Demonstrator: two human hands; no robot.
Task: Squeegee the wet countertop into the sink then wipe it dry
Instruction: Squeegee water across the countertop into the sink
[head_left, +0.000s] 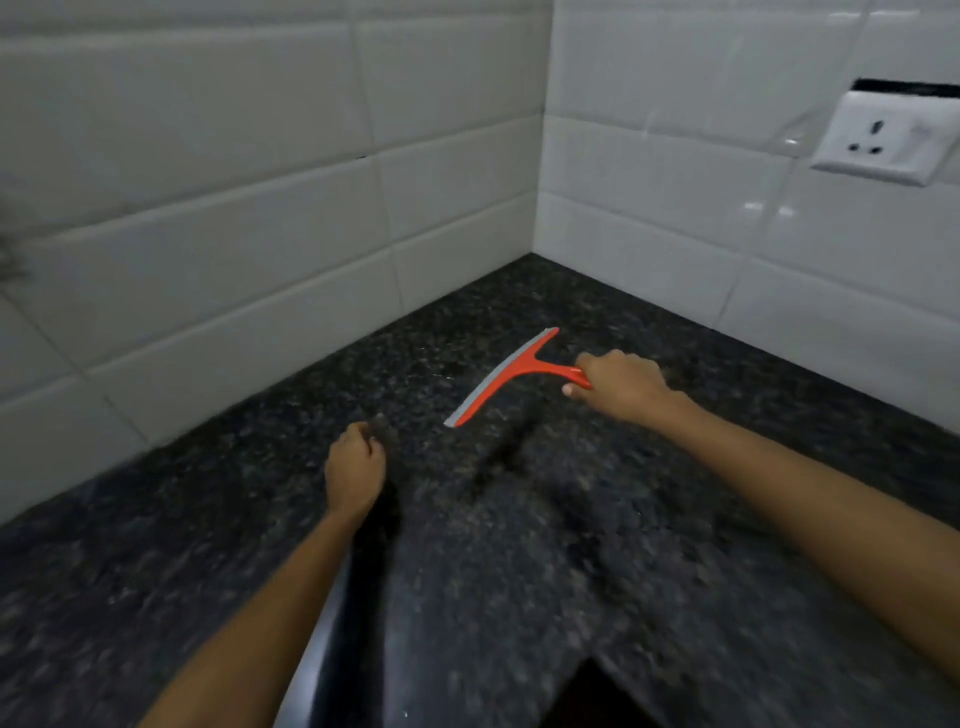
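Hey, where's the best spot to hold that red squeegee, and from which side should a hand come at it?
Grip the squeegee by its straight handle, coming from the right, as the right hand does now. The handle juts rightward from the middle of the long blade, which faces left across the countertop, so holding there leaves the rubber edge free.

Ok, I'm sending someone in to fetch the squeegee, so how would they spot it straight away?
Look at the dark speckled countertop where the two white tiled walls meet in a corner. Just out from that corner lies the squeegee, its handle gripped by the right hand. It is the only bright orange-red thing there, T-shaped with a grey blade.
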